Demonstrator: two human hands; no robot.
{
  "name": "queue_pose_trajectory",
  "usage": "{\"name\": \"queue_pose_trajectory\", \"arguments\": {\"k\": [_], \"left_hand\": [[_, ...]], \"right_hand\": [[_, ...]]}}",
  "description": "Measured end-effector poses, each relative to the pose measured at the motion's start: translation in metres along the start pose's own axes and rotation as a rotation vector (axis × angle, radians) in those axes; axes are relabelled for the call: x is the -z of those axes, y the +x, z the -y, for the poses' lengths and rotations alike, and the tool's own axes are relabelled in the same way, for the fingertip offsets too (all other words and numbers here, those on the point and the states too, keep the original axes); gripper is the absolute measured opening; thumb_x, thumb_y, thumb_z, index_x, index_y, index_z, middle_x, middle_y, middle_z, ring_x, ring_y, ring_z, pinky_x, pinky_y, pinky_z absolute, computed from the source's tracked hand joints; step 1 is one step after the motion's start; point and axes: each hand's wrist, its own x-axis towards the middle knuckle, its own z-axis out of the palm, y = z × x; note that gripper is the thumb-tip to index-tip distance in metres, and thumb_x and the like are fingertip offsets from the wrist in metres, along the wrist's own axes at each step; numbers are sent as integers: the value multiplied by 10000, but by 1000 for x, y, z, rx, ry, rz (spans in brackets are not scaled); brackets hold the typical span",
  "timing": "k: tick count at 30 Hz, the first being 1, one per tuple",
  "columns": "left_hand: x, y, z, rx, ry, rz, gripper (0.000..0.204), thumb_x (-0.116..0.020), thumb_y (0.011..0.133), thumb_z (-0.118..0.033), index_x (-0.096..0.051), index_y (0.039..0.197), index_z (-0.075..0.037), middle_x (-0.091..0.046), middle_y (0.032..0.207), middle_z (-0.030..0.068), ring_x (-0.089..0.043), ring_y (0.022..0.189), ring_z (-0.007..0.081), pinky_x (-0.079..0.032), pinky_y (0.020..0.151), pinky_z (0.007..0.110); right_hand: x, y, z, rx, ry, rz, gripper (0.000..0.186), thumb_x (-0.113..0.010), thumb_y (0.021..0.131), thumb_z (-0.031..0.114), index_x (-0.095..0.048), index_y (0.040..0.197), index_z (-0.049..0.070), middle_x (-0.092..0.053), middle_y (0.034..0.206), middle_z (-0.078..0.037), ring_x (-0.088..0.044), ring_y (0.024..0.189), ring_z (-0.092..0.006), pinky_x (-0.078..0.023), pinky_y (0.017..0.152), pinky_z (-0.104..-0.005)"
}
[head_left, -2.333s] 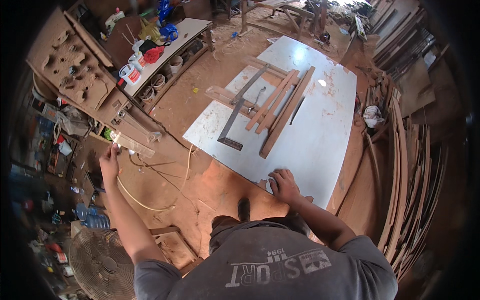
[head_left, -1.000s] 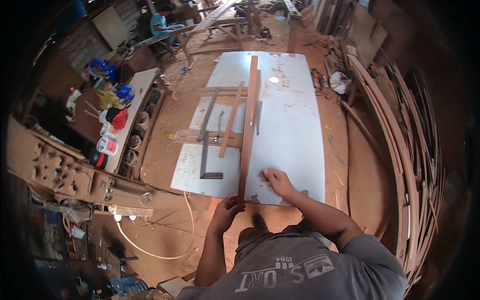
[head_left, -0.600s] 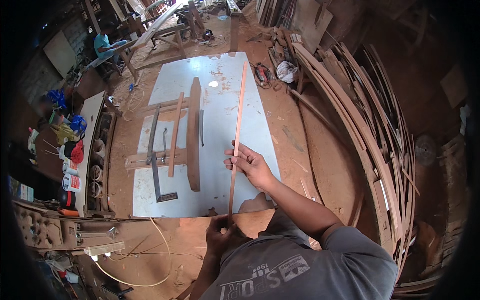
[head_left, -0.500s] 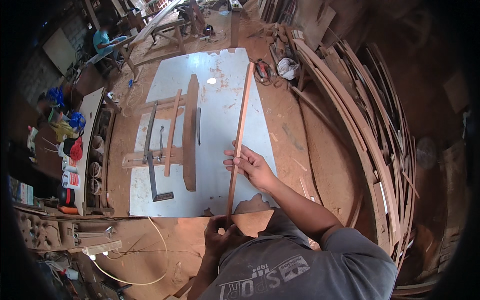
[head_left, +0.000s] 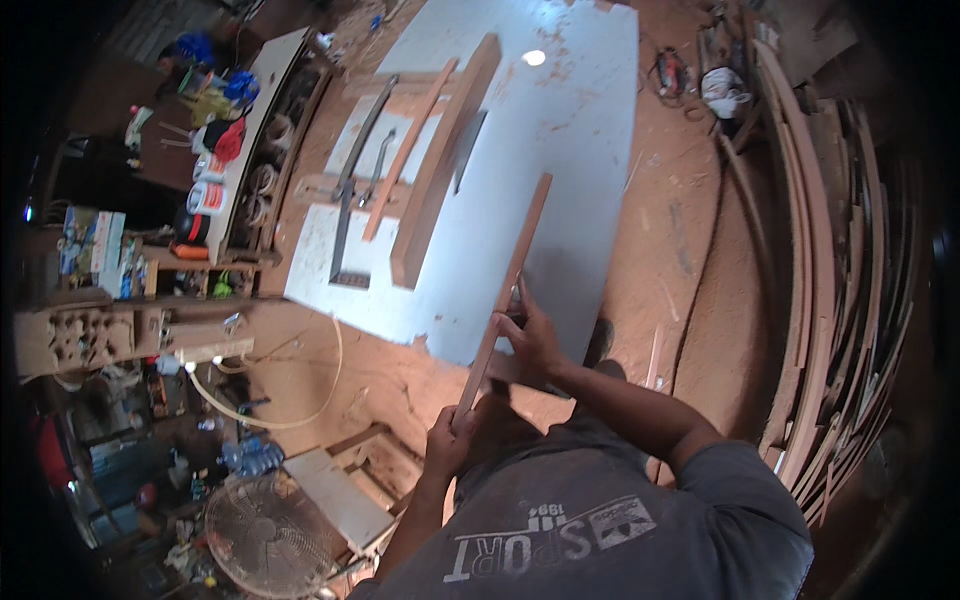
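A slim reddish-brown wooden strip (head_left: 528, 226) slants across my front, held in both hands. My left hand (head_left: 447, 440) is wrapped round its near end, close to my body. Further up, my right hand (head_left: 532, 338) pinches the strip around its middle, and its far end points over the white tabletop (head_left: 570, 130). Left of the strip, a thick wooden beam (head_left: 445, 170) lies on the table. Beside it are a thinner strip (head_left: 410, 150), a small bent metal tool (head_left: 382, 155) and a dark metal square (head_left: 342, 235). A dark flat piece (head_left: 470, 150) shows at the beam's right side.
Long timber strips (head_left: 810, 250) are stacked along the right. A shelf (head_left: 270, 110) with tubs and bags stands left of the table. Lower left are a round fan (head_left: 268, 535), a pale board (head_left: 335, 495) and a looped cable (head_left: 335, 380). A red power tool (head_left: 668, 75) lies on the floor.
The view has swung down and left, bringing the fan into sight. The strip has tipped from steep to more slanted and lower, with both hands still on it.
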Motion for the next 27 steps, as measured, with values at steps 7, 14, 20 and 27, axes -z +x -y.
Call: {"name": "queue_pose_trajectory", "arguments": {"k": [7, 14, 20, 27], "left_hand": [[29, -31, 82, 43, 59, -159, 340, -725, 1024, -354, -684, 1082, -22, -647, 718, 85, -601, 679, 143, -504, 627, 354], [79, -13, 141, -212, 162, -320, 313, -720, 1024, -327, -701, 1018, -14, -662, 745, 128, -651, 668, 276, -514, 636, 425], [95, 16, 133, -405, 472, -507, 296, -692, 1013, -279, -726, 1137, -13, -580, 875, 173, -590, 833, 360, -485, 745, 489], [107, 33, 118, -414, 746, -465, 414, -664, 1033, -280, -652, 1352, -17, -576, 1005, 144, -577, 946, 322, -503, 842, 449]], "right_hand": [[-51, -24, -7, 148, -836, 78, 861, -759, 952, 363, -350, 1629, 21, -572, 1468, -194, -474, 1399, -414, -376, 1123, -576], [-129, -3, -27, 400, -1097, 40, 855, -615, 997, 505, -333, 1627, -1, -315, 1703, -205, -224, 1592, -446, -80, 1254, -691], [-157, 39, -33, 348, -1109, 94, 804, -492, 1061, 456, -258, 1642, -49, -234, 1728, -268, -164, 1621, -448, -62, 1258, -713], [-162, 58, -23, 273, -1199, 110, 753, -399, 1109, 425, -223, 1637, -82, -213, 1727, -288, -157, 1624, -446, -110, 1265, -701]]}}
